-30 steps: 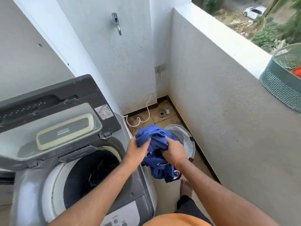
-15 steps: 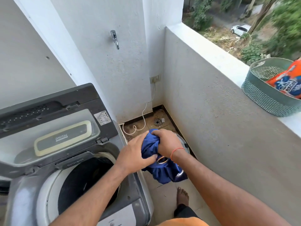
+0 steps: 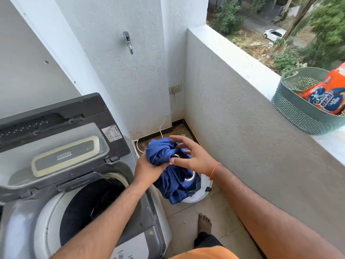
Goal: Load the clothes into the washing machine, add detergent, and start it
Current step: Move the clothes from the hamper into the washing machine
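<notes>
A: Blue garment point(image 3: 168, 172) at frame centre, bunched above the white tub point(image 3: 202, 193). Why bunched?
B: Compact for the washing machine point(image 3: 74, 202) drum, lower left. Left hand point(image 3: 147, 170) clenched on it; right hand point(image 3: 192, 158) fingers spread, barely touching.
</notes>
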